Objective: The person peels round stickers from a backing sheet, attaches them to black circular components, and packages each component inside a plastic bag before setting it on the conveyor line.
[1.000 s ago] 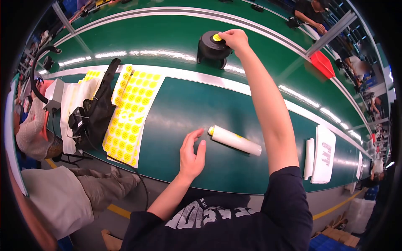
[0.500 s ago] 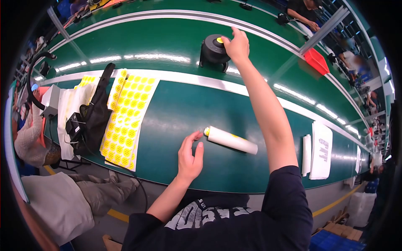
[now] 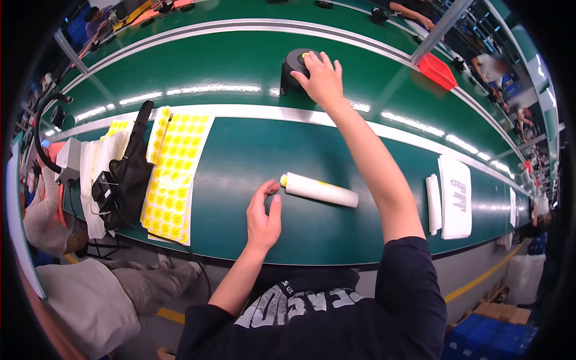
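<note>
On the green belt across from me stands a dark, rounded device (image 3: 290, 79) with a round yellow sticker (image 3: 305, 55) on its top. My right hand (image 3: 324, 83) reaches over it, fingers spread, fingertips at the sticker; part of the device is hidden beneath the hand. Over the near worktop, my left hand (image 3: 264, 222) is open with nothing in it. Its fingertips come close to the yellow end of a white roll (image 3: 321, 191); whether they touch it I cannot tell.
Sheets of round yellow stickers (image 3: 171, 180) lie left, beside a black bag (image 3: 133, 171) with a cable. A stack of white packages (image 3: 456, 198) lies right. A red tray (image 3: 437, 72) sits beyond the belt. Another person (image 3: 78, 294) is close on my left; others work farther off.
My right hand has come from the device's right side to over its top, with fingers now at the sticker. The view has shifted slightly. My left hand stays by the white roll.
</note>
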Demonstrator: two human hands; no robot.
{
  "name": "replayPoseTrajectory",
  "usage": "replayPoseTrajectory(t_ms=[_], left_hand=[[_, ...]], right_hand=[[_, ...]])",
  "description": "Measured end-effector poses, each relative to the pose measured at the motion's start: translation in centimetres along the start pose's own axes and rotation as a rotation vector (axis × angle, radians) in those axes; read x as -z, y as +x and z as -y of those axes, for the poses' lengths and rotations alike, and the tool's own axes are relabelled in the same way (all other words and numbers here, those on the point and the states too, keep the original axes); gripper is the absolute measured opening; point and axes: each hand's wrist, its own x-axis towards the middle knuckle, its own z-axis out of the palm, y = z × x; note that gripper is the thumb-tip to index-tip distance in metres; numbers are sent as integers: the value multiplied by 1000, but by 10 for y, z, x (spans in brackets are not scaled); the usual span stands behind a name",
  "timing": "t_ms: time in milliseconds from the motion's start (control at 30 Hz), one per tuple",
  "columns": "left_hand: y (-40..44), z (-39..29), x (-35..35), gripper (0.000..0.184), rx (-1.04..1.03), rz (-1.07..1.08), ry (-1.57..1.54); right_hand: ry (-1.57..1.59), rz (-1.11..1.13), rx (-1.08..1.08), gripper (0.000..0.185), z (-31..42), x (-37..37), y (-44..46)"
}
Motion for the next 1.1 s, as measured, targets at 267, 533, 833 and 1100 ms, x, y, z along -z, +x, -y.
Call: replayPoseTrajectory(t_ms=[267,533,833,1100], left_hand=[[10,-25,1,27,-195,-35,14],[38,-120,-82,20,-268,692,-99],[-4,-140,-339,19,-542,1222,42],[-52,-98,-469,14,-752,1252,419]], right_hand=[[628,-7,-222,32,-5,110,-119],[827,27,-681,22,7,226,-301],[846,-149,-806,15,34,249,-381],[813,-166,-741,12,24,246,-377]])
